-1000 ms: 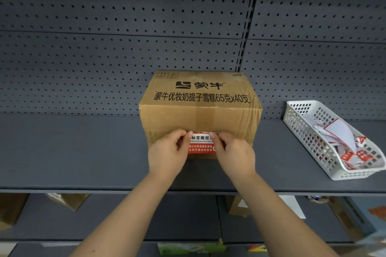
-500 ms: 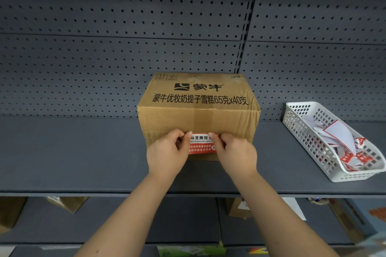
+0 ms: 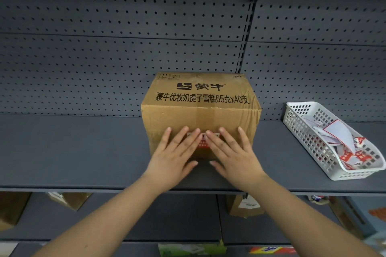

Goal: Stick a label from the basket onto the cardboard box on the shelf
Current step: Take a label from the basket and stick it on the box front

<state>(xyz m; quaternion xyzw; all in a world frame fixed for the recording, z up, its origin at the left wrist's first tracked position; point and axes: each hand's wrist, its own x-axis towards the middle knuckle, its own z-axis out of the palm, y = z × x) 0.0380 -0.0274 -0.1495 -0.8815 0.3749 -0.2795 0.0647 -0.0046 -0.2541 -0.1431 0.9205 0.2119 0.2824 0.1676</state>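
A brown cardboard box [image 3: 200, 115] with black printed characters stands on the grey shelf [image 3: 73, 152], its front face toward me. A red and white label [image 3: 203, 142] lies flat on the lower middle of that face, mostly covered by fingers. My left hand [image 3: 175, 156] and my right hand [image 3: 231, 156] rest flat on the box front with fingers spread, their fingertips over the label's two ends. Neither hand grips anything. A white plastic basket [image 3: 300, 131] with several more labels sits at the right of the shelf.
A grey perforated back panel [image 3: 125, 37] rises behind the shelf. Below the shelf edge, a lower shelf holds cardboard boxes [image 3: 244, 206] and coloured packages [image 3: 192, 249]. Bare shelf lies left of the box and between box and basket.
Both hands pinched the label's ends against the box before. Now the fingers have opened out and lie flat over the label and box front.
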